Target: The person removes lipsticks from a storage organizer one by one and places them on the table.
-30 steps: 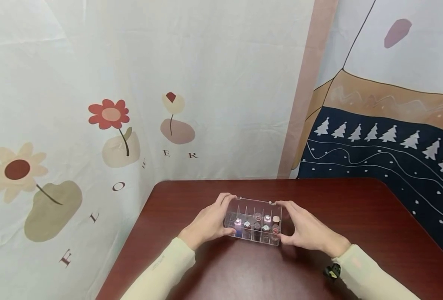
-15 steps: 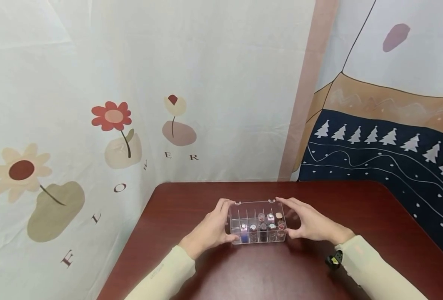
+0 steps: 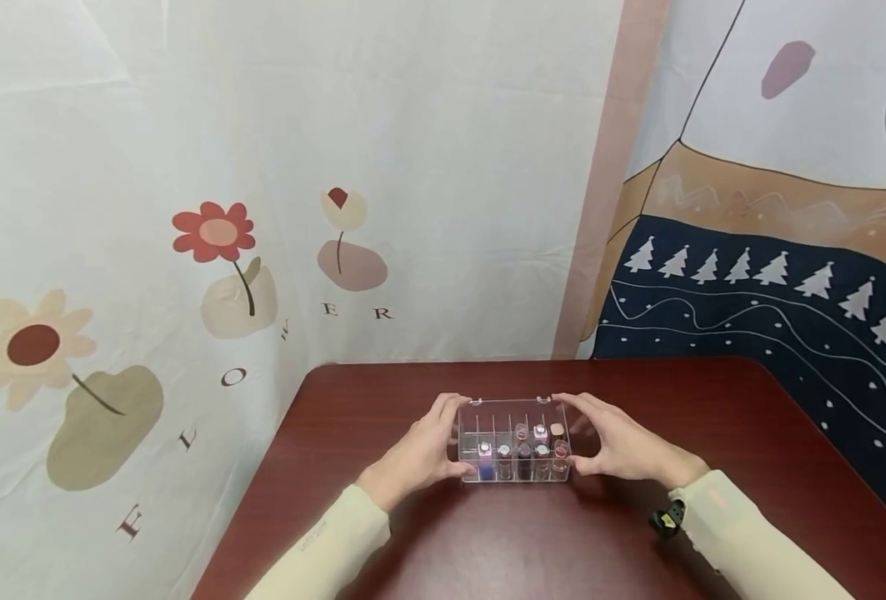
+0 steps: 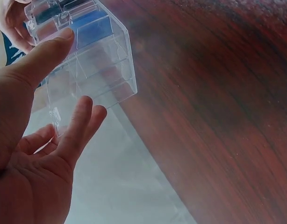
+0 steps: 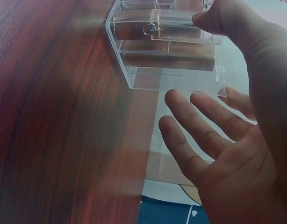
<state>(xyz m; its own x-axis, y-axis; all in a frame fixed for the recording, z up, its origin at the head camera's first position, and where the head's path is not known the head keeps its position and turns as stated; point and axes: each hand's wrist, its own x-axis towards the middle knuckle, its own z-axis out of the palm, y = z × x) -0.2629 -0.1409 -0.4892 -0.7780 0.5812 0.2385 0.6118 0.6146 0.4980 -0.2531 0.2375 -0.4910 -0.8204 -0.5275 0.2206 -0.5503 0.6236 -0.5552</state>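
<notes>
A clear plastic organizer [image 3: 493, 414] with divided compartments sits on the table between my hands. My left hand [image 3: 426, 448] holds its left end, thumb at the front and fingers toward the back corner. The right hand [image 3: 623, 439] grips the opposite end in the same way. Several small cosmetic tubes stand in the compartments, among them a pink-and-blue one [image 3: 486, 464] at the front left and a beige-topped one [image 3: 558, 430] at the back right; their exact kind is unclear. In the left wrist view the left thumb [image 4: 52, 52] presses the front near the blue tube.
The dark red-brown table [image 3: 518, 550] has its far edge behind the organizer. A white cloth with flowers [image 3: 443, 167] hangs behind and to the left. A dark blue tree-patterned cloth [image 3: 743, 325] hangs at the right. Something black with yellow [image 3: 668, 520] is at the right wrist.
The organizer was tilted, its right end nearer me, and has turned square to the table edge. Both hands turned it, the right moving slightly away. Over the last half second little moved.
</notes>
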